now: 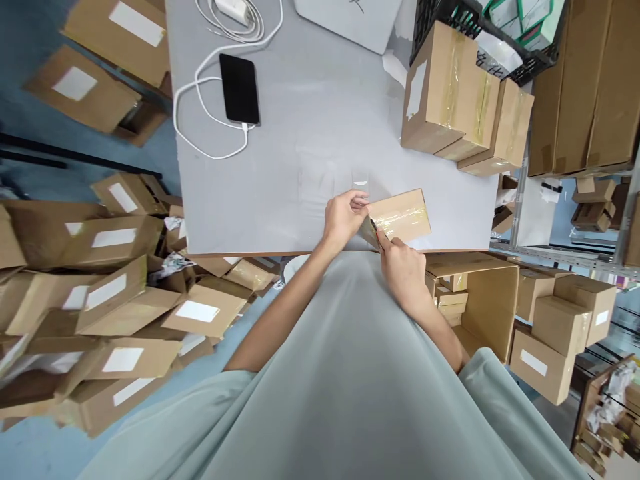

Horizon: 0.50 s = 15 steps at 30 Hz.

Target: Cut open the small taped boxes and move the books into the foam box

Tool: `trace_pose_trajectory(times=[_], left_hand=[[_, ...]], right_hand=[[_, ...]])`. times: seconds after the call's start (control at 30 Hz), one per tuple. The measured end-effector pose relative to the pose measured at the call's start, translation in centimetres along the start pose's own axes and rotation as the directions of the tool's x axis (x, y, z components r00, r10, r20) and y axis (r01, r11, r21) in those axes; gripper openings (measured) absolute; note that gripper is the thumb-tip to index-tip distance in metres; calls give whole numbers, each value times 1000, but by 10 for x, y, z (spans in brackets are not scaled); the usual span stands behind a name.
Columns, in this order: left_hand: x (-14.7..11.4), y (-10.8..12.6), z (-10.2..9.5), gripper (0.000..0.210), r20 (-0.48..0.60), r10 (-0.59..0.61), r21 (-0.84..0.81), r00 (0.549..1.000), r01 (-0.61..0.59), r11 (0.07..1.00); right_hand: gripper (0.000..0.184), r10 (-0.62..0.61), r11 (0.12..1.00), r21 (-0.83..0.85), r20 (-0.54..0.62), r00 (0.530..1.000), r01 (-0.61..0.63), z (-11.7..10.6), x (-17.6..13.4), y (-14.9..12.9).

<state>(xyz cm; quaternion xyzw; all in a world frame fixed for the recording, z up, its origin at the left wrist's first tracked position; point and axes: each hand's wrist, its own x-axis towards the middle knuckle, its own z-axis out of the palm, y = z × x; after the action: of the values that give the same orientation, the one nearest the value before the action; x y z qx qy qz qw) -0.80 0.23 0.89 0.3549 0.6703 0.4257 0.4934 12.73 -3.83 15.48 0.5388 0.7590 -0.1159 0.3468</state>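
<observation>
A small cardboard box (403, 215) with shiny clear tape across its top lies near the table's front edge. My left hand (345, 215) is at the box's left end, its fingers curled and the thumb against the corner. From the right, my right hand (404, 267) grips a slim dark box cutter (373, 224), index finger stretched along it. The cutter's tip points at the taped left end of the box, close to my left fingertips. Most of its handle is hidden inside my palm.
On the grey table (300, 133) lie a black phone (239, 89) with a white cable and a laptop (350, 17). Taped boxes (440, 93) stand at the back right by a black crate (450, 13). Opened cartons (120, 287) pile up left; a large open carton (487, 300) is right.
</observation>
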Motion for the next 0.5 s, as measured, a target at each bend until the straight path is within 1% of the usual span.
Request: trace_pose_trajectory(times=[0.1, 0.2, 0.3, 0.37, 0.5], left_hand=[[-5, 2, 2, 31, -11, -19, 6, 1000, 19, 1000], [-8, 4, 3, 30, -18, -19, 32, 1000, 19, 999], [-8, 4, 2, 29, -39, -3, 69, 999, 6, 998], [-7, 4, 3, 32, -54, 2, 80, 999, 2, 997], [-10, 3, 8, 34, -72, -9, 76, 997, 15, 997]], right_hand=[[60, 1, 1000, 5, 25, 1000, -1, 1, -9, 2], [60, 2, 1000, 4, 62, 998, -2, 2, -13, 3], [61, -21, 1000, 17, 58, 998, 20, 3, -9, 3], [62, -31, 999, 22, 52, 998, 30, 4, -10, 5], [60, -34, 999, 25, 69, 997, 32, 11, -23, 16]])
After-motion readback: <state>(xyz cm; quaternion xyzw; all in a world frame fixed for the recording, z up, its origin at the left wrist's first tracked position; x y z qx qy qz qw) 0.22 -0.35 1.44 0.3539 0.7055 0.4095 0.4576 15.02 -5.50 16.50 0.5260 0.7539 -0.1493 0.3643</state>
